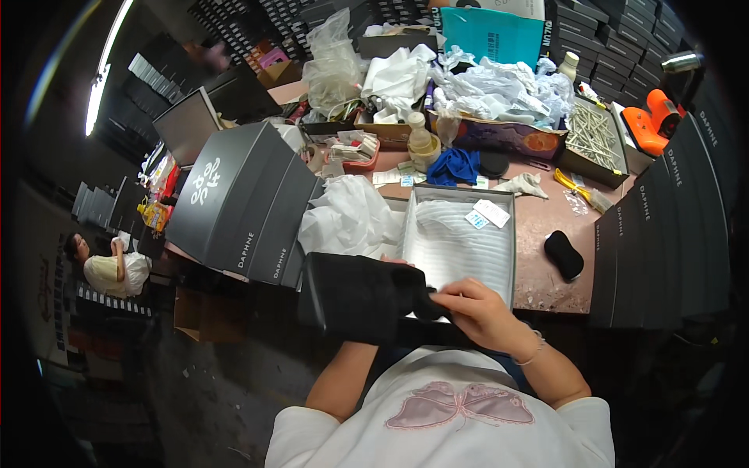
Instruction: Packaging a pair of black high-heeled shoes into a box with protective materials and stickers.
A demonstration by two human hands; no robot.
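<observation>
A bulky black item [351, 300], boot-like in shape with a broad end at the left, is held in front of my body above the table's near edge. My left hand [396, 261] is mostly hidden behind it, with only a bit of finger showing over its top and the forearm coming up from below. At its narrow right end, my right hand [476, 312] has its fingers closed at a rounded dark part; what they pinch is unclear. Just beyond lies an open shoebox [511, 234], lined with white ribbed paper and holding white tags [490, 213].
Crumpled white tissue [351, 218] lies left of the box. Dark shoeboxes [234, 195] stand at the left, more [655, 234] at the right. A black pad [563, 256], blue cloth [452, 167], bottle [423, 140] and orange tool [651, 125] are on the table. Another person [117, 265] sits far left.
</observation>
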